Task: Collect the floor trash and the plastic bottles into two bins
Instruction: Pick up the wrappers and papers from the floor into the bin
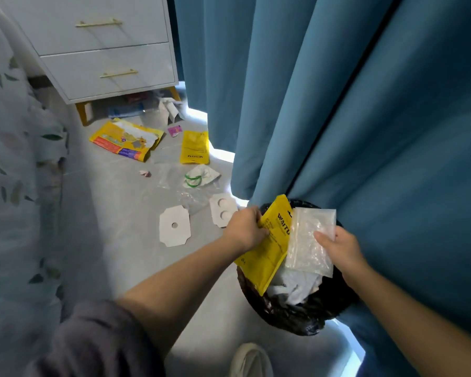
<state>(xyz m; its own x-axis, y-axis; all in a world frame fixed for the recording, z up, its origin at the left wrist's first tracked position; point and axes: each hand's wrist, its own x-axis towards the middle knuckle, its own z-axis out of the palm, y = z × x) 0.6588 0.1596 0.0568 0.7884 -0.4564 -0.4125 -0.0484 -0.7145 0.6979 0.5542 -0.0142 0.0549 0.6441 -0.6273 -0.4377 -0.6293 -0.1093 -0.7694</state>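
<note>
The person is standing over a round bin lined with a black plastic bag (288, 319), tucked against the blue curtain (365, 104), and both hands are working right above its mouth. The left hand (245, 227) is gripping a flat yellow printed packet (269, 248) by its upper left edge, fingers curled round it. The right hand (340, 246) is pinching a clear crinkled plastic bag (307, 240) by its right side, thumb on top.

What matters here is the lie of the packet: its long axis is slanting down and to the right, and its lower corner is already dipping inside the rim, beside the crumpled white paper (297, 289) in the bin. The clear bag is hanging just beside it, also over the opening. A simple release from either hand looks enough, I'd say.

Farther off, a second yellow pouch (194, 147), a torn yellow and orange bag (125, 142) and a white card with a hole (174, 225) are lying on the floor, nearer the left hand.
</note>
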